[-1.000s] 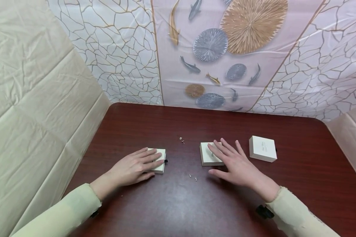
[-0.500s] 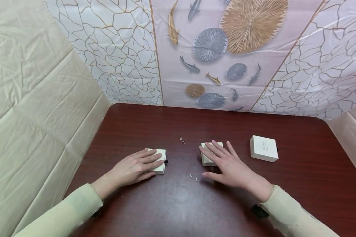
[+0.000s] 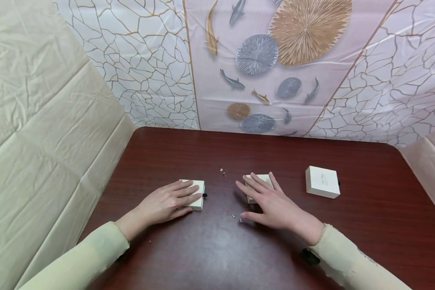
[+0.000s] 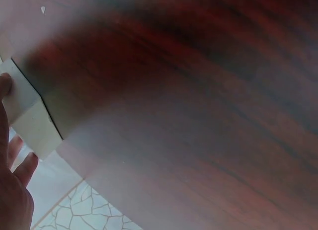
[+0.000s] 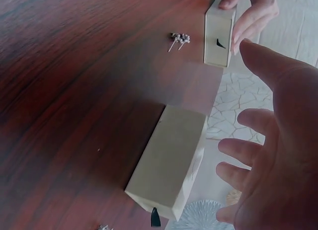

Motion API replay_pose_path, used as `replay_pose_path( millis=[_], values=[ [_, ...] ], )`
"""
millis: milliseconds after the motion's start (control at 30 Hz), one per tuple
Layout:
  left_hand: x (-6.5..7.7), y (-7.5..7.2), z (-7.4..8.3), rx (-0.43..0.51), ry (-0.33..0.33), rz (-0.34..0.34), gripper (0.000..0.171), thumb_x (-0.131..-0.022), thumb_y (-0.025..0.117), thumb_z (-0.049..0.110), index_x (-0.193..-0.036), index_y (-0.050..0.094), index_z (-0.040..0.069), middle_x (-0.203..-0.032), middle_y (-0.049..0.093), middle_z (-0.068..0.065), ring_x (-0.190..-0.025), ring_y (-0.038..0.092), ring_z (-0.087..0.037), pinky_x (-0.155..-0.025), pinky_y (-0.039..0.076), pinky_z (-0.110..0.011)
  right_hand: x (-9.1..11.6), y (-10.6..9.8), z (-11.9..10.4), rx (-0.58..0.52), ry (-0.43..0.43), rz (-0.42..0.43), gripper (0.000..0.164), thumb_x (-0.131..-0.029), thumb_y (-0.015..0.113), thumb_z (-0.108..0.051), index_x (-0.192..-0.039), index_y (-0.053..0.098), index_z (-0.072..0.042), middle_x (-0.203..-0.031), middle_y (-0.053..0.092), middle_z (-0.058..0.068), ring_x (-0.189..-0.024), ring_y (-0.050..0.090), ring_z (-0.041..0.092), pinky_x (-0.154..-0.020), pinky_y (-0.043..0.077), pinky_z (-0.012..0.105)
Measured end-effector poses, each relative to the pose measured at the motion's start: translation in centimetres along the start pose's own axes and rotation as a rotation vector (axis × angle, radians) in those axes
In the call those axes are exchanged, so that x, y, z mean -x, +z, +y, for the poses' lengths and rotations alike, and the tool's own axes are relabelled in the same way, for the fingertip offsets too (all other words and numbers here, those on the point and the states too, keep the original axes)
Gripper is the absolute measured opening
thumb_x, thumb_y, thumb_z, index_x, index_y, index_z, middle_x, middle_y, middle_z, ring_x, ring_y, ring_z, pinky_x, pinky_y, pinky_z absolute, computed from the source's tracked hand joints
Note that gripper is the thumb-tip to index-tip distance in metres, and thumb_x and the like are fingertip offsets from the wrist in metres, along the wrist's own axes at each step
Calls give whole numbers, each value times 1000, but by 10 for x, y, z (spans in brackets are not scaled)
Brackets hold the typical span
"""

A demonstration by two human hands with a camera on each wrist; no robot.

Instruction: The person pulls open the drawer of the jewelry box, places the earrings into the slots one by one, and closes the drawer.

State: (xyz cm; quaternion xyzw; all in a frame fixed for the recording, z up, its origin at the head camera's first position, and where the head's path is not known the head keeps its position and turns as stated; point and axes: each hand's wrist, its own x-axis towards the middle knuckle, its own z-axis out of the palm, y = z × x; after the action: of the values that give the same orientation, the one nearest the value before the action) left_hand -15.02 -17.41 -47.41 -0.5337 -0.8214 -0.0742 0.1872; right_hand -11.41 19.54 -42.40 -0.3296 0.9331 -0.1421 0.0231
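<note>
My left hand [image 3: 166, 201] grips a small cream box [image 3: 197, 204] at the left, fingers over its top and thumb along its near side. A black ribbon tab sticks out of that box's right end. My right hand [image 3: 275, 205] hovers, fingers spread, over a second cream box [image 3: 266, 178] and partly hides it; in the right wrist view this box [image 5: 166, 153] stands apart from the fingertips. One pair of stud earrings [image 3: 222, 172] lies farther back between the boxes. Another pair of stud earrings [image 3: 233, 216] lies nearer, beside my right thumb.
A third cream box [image 3: 322, 181] with small print on its lid stands at the right. Sparkling bits [image 5: 105, 227] show at the right wrist view's lower edge, partly cut off. Patterned cloth walls rise behind the dark red table [image 3: 174, 149].
My right hand has drifted left across the second box, bringing its thumb close to the nearer earrings. The left hand and its box have shifted slightly right and away.
</note>
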Motion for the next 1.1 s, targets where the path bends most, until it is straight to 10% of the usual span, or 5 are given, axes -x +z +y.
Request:
replay_pose_path(
  millis=[1100],
  values=[
    [-18, 9, -35, 60, -62, -40, 51, -94, 83, 22, -141, 71, 7, -142, 69, -14, -137, 63, -34, -114, 51, -51, -32, -2, -9, 0, -27, -29, 79, -97, 76, -51, -161, 50, -14, -168, 42, 16, -160, 29, 39, -126, 10, 74]
  ],
)
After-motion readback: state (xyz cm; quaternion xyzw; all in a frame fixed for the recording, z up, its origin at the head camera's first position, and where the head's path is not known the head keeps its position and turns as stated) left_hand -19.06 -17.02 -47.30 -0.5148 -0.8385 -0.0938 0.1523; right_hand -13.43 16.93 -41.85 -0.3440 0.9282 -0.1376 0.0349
